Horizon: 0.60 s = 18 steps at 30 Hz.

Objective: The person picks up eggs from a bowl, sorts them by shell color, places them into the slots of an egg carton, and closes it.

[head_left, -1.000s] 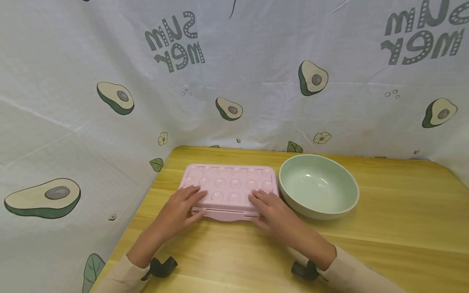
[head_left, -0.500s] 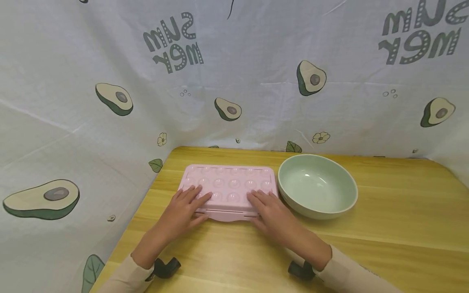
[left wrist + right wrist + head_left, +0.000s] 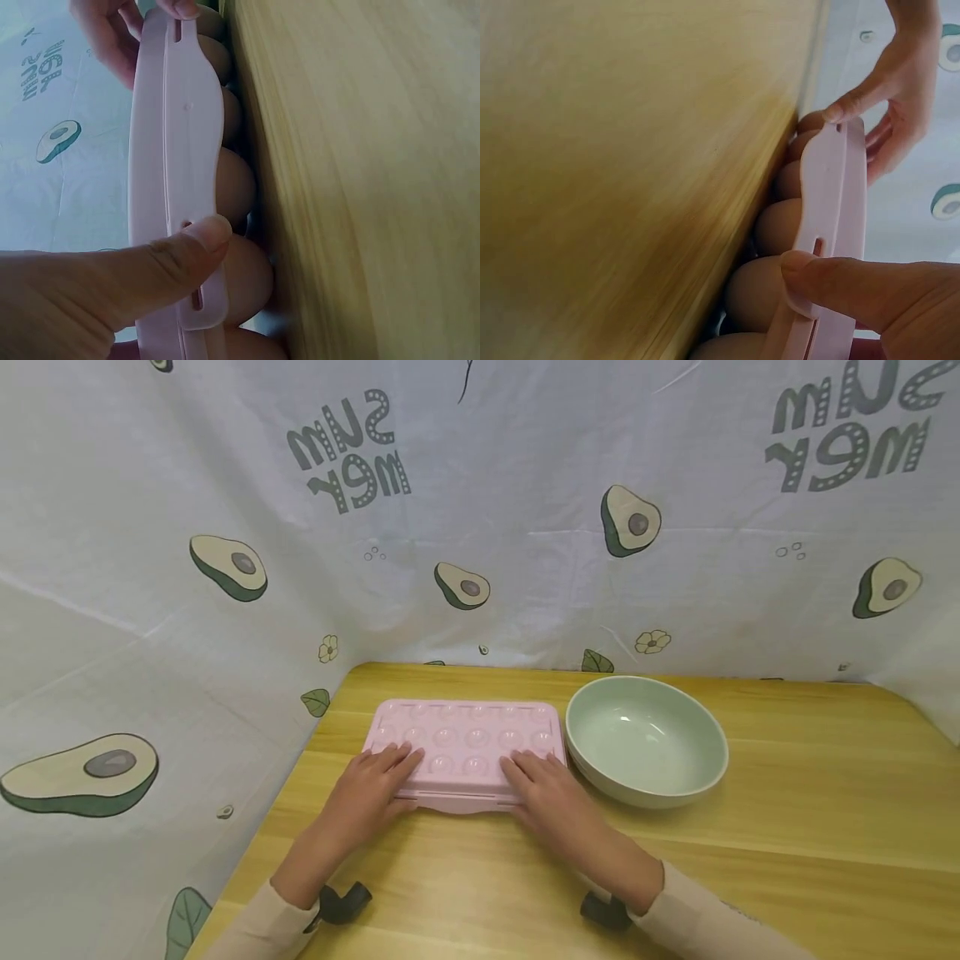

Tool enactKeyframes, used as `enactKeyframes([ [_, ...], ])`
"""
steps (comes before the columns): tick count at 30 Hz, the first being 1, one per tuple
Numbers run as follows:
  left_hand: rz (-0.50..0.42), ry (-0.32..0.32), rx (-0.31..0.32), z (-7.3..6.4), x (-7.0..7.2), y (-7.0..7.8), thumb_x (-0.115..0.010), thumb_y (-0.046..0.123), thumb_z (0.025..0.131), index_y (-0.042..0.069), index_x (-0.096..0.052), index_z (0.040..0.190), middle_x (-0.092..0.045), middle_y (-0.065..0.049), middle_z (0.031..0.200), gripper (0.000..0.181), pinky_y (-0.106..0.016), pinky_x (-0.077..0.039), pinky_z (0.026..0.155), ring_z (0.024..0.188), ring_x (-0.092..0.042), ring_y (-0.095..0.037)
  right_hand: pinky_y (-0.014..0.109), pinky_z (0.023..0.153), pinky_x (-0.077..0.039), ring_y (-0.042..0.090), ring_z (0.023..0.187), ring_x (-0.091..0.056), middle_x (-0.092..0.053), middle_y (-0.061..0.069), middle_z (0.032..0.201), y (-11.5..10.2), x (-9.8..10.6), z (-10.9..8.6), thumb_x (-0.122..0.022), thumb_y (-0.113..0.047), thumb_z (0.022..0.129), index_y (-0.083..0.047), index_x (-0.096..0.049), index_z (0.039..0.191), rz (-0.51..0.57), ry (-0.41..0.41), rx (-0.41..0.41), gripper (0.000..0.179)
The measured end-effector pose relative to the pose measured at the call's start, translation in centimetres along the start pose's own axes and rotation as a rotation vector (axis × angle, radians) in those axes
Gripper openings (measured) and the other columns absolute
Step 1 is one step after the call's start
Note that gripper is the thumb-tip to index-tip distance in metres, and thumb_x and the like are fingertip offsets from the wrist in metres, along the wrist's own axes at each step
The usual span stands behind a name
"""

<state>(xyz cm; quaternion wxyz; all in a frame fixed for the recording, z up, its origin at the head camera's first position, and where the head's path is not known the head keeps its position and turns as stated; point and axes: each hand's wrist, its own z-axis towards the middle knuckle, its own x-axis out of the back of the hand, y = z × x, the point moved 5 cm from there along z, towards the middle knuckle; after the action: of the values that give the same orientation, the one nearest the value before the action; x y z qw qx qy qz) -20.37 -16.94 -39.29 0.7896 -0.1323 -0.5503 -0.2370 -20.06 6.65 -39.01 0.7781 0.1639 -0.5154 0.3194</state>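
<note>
A pink egg box (image 3: 461, 783) with a domed lid lies on the table. My left hand (image 3: 362, 795) holds its front left corner, fingers on top of the lid and thumb pressed on the front flap (image 3: 196, 127) over a latch slot. At the front right corner, my right hand (image 3: 558, 800) grips in the same way, its thumb (image 3: 832, 281) just below another slot. Brown eggs (image 3: 234, 184) show in a row beneath the flap in both wrist views. The fingers on top are out of sight in parts of the wrist views.
A pale green bowl (image 3: 647, 743) stands close beside the box on the right, with nothing visible inside. The wooden table (image 3: 480, 885) ends against a white avocado-print cloth (image 3: 525, 593) at the back and left.
The left hand slid its fingers a little inward over the lid, then back toward the corner. The right hand stays at its corner. The whole head view has shifted slightly.
</note>
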Motion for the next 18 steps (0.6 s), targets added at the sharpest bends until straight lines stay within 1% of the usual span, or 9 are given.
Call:
enactKeyframes([
  [6, 0.026, 0.018, 0.000, 0.00, -0.06, 0.18, -0.085, 0.027, 0.071, 0.008, -0.060, 0.130, -0.060, -0.016, 0.129, 0.067, -0.054, -0.043, 0.098, 0.118, -0.057, -0.035, 0.052, 0.099, -0.044, 0.031, 0.116, -0.057, -0.061, 0.016, 0.122, -0.15, -0.28, 0.08, -0.081, -0.018, 0.076, -0.002, -0.059, 0.123, -0.041, 0.021, 0.016, 0.055],
  [9, 0.027, 0.027, 0.000, 0.03, -0.07, 0.22, -0.086, 0.027, 0.070, 0.008, -0.061, 0.129, -0.061, -0.016, 0.127, 0.066, -0.055, -0.043, 0.097, 0.117, -0.057, -0.035, 0.051, 0.096, -0.046, 0.031, 0.110, -0.059, -0.061, 0.015, 0.117, -0.22, -0.30, 0.17, -0.082, -0.018, 0.075, -0.002, -0.059, 0.120, -0.060, 0.041, 0.034, 0.053],
  [14, 0.029, 0.039, -0.002, 0.11, 0.02, 0.35, -0.086, 0.026, 0.069, 0.008, -0.062, 0.126, -0.062, -0.016, 0.126, 0.065, -0.056, -0.044, 0.095, 0.115, -0.058, -0.036, 0.045, 0.089, -0.049, 0.029, 0.099, -0.061, -0.060, 0.012, 0.108, -0.31, -0.31, 0.41, -0.083, -0.016, 0.072, -0.002, -0.058, 0.115, -0.096, 0.074, 0.071, 0.052],
  [18, 0.036, 0.046, -0.005, 0.19, -0.02, 0.42, -0.087, 0.025, 0.069, 0.008, -0.062, 0.126, -0.062, -0.016, 0.125, 0.065, -0.056, -0.045, 0.094, 0.114, -0.059, -0.036, 0.042, 0.085, -0.050, 0.028, 0.095, -0.061, -0.059, 0.011, 0.104, -0.36, -0.38, 0.53, -0.080, -0.013, 0.073, -0.002, -0.057, 0.112, -0.126, 0.082, 0.083, 0.046],
])
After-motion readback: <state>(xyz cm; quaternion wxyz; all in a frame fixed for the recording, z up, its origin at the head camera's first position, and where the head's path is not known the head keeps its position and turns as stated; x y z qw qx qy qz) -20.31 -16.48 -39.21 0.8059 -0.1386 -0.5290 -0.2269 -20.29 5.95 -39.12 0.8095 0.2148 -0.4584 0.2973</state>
